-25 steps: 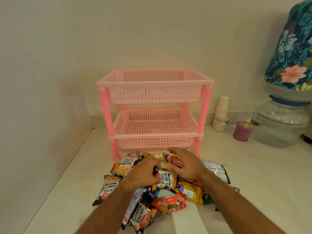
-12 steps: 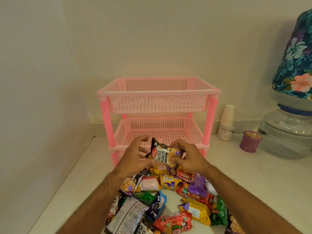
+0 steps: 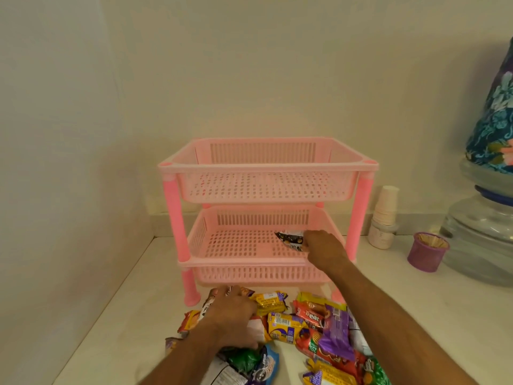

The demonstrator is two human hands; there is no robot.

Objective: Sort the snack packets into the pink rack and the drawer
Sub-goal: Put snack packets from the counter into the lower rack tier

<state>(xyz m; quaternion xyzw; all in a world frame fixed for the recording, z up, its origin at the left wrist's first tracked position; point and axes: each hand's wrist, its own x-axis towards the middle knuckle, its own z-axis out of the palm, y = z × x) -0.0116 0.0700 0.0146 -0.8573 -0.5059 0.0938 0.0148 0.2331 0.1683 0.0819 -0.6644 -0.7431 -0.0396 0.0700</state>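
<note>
A pink two-tier rack (image 3: 261,168) stands against the back wall on the white counter. My right hand (image 3: 323,247) reaches into its lower basket and holds a black salted-peanut packet (image 3: 290,238) on the basket floor, right of centre. The upper basket holds nothing. A heap of coloured snack packets (image 3: 308,326) lies on the counter in front of the rack. My left hand (image 3: 231,315) lies on the left side of the heap, fingers bent over a dark packet (image 3: 208,302). No drawer is in view.
Right of the rack are a stack of paper cups (image 3: 385,204) on a small jar, a purple toothpick cup (image 3: 427,251) and a water dispenser (image 3: 488,218) with a floral cover. A wall closes off the left side.
Both hands held the peanut packet above the heap; now my right hand has carried it into the lower basket, and my left hand has dropped back onto the heap.
</note>
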